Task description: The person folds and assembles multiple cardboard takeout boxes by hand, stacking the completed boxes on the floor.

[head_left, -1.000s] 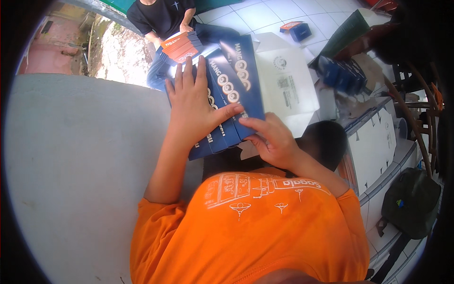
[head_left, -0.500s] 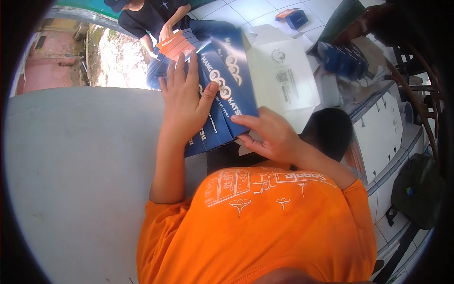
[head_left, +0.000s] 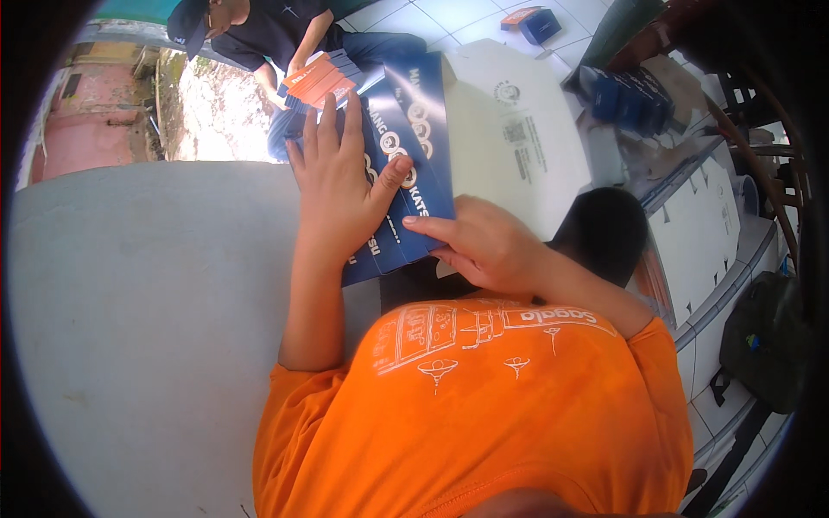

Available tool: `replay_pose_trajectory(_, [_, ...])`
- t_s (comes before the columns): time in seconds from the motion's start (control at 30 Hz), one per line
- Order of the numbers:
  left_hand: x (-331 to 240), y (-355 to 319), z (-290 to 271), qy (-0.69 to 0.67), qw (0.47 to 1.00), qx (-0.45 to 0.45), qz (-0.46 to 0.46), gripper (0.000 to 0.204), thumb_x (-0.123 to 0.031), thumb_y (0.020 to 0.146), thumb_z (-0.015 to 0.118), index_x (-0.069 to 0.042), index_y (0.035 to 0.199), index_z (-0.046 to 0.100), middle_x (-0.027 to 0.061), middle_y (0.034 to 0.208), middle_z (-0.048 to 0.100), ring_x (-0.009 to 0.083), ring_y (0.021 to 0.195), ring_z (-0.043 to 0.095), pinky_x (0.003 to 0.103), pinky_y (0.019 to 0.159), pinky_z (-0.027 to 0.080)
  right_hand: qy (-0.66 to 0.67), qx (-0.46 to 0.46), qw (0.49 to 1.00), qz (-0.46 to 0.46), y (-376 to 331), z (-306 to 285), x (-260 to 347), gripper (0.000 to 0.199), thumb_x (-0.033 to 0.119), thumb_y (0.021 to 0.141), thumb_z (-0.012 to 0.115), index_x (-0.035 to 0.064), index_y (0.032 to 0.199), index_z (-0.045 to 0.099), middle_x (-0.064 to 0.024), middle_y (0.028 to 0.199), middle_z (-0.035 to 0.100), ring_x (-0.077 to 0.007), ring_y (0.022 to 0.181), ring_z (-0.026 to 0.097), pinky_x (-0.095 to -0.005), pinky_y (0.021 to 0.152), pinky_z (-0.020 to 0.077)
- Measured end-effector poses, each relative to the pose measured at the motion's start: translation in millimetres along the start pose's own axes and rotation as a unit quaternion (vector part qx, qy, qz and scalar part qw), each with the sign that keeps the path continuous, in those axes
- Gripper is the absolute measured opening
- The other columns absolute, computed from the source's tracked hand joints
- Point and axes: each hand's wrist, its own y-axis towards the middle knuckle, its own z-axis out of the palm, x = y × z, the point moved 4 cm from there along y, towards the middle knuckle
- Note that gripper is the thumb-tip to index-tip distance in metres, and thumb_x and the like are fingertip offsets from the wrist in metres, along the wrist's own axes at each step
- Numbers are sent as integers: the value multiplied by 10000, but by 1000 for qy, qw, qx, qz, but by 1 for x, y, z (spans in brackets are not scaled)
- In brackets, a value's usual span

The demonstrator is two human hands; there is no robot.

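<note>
Several blue printed cardboard boxes, folded flat, lie overlapped in front of me. Palm down on them, my left hand has its fingers spread. My right hand pinches the near right corner of the top flat blue box, the index finger above and other fingers below the edge. Part of the pile shows under my left wrist. Beyond it, another flat blue box reaches away from me. A large white cardboard sheet with small dark print lies just right of the boxes.
A grey surface fills the left side. Across from me, a seated person holds an orange and blue stack of boxes. More blue boxes sit at the right, a small box on the tiles, and a dark bag lower right.
My right hand has slid left, bringing the top flat blue box's corner closer to my left hand. My left hand stays nearly in place. The other person's head has come further into view.
</note>
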Motion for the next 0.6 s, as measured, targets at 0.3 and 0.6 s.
replay_pose_trajectory(0.3, [11, 6, 1, -55, 998, 15, -8, 911, -683, 851, 505, -19, 1456, 354, 255, 1499, 306, 446, 1410, 220, 630, 1114, 113, 99, 64, 972, 204, -8, -22, -31, 803, -1, 816, 668, 125, 1493, 255, -161, 1194, 628, -329, 1015, 598, -405, 900, 479])
replay_pose_trajectory(0.6, [4, 4, 0, 3, 1000, 25, 15, 946, -726, 834, 483, -18, 1449, 362, 267, 1489, 311, 459, 1400, 230, 636, 1109, 105, -99, 103, 989, 37, -10, -14, -36, 165, 66, 754, 715, 91, 911, 670, -74, 812, 649, -253, 837, 629, -362, 800, 484])
